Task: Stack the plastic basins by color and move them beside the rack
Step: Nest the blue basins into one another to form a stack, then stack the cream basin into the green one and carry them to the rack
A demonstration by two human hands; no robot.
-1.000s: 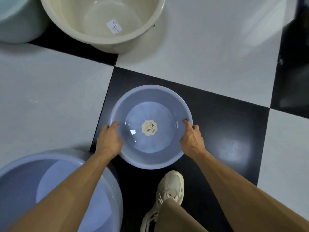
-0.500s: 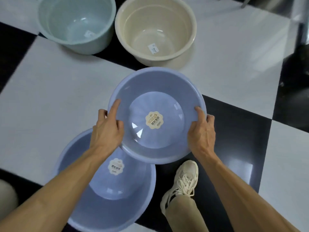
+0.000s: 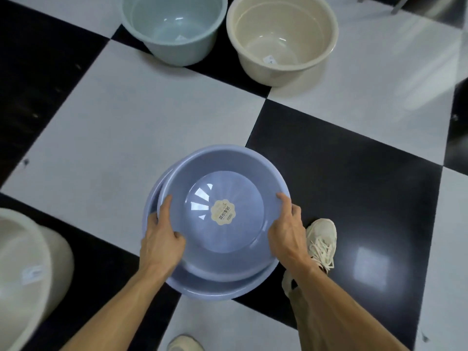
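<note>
A small lavender-blue basin with a cream sticker on its bottom sits inside a larger blue basin of the same colour, low in the middle of the view. My left hand grips the small basin's left rim, thumb inside. My right hand grips its right rim. The small basin is tilted slightly toward the right inside the larger one. A pale green basin and a cream basin stand at the top. Another cream basin lies at the left edge.
The floor is black and white checkered tiles. My right shoe stands just right of the blue basins and my left shoe shows at the bottom edge. A metal leg appears at the top right.
I lifted the small blue basin off the black tile, carried it left over the larger blue basin and lowered it into it. The view pulled back.
</note>
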